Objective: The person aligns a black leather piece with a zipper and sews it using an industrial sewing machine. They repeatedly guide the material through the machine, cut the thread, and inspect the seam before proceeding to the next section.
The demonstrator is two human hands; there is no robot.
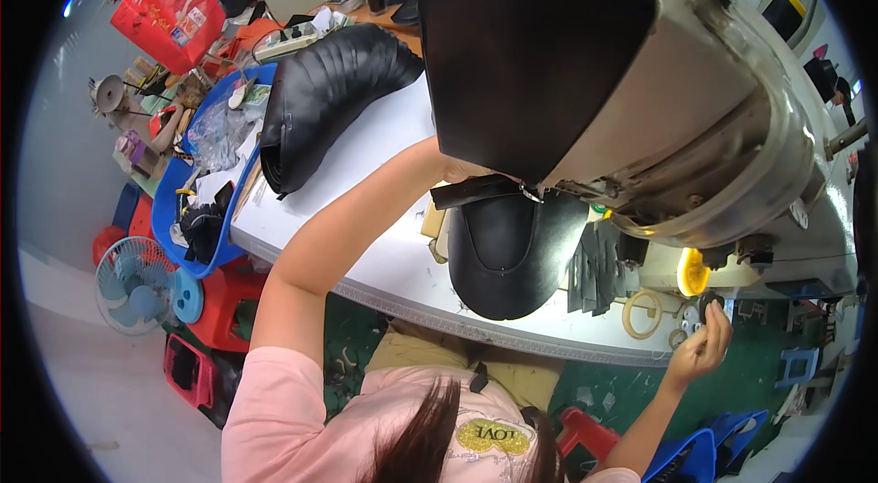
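Note:
A large sewing machine head (540, 44), with a black cover, stands over the white table. Below it lies a black leather piece (498, 277) with a rounded lower end and a curved seam. A narrow black strip (476, 191) crosses its upper edge at the needle area. My left hand (465, 171) is beside that strip, its fingers mostly hidden behind the machine head. At the table's right end my right hand (704, 348) is raised, its fingers closed on a small dark round knob (708, 302).
Dark flat pieces (599, 268) lie stacked right of the leather, near a tape ring (642, 315) and a lit yellow lamp (692, 273). A folded bundle of black leather (334, 94) rests on the table's left. Blue bins (169, 209) and a fan (137, 286) stand further left.

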